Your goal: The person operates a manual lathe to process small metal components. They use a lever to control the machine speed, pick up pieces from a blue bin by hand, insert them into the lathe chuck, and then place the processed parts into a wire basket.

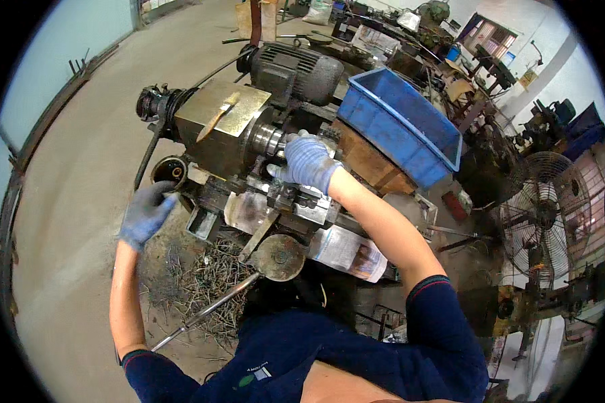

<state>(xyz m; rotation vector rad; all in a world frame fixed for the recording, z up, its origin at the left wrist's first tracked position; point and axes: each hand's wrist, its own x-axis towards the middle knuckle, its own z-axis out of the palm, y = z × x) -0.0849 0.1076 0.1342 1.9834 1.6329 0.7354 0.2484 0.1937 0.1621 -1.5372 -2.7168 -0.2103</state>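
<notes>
I stand at the metal machine, and both my hands wear blue and grey gloves. My right hand (309,162) is at the shiny spindle (267,140), just at its right end, with the fingers bent; I cannot tell whether they grip something, because the glove hides it. The spindle comes out from the right side of the box-shaped housing (212,149). My left hand (145,218) is just beside the round cup (170,170), which is at the left of the machine, below the housing. Its fingers are partly bent, and I cannot tell whether it holds something. On top of the housing lies a brush (218,118) with a wooden handle. Behind it is a dark motor (296,72), and to the right stands a blue crate (398,126). Many metal shavings (212,285) lie on the floor (74,225).
</notes>
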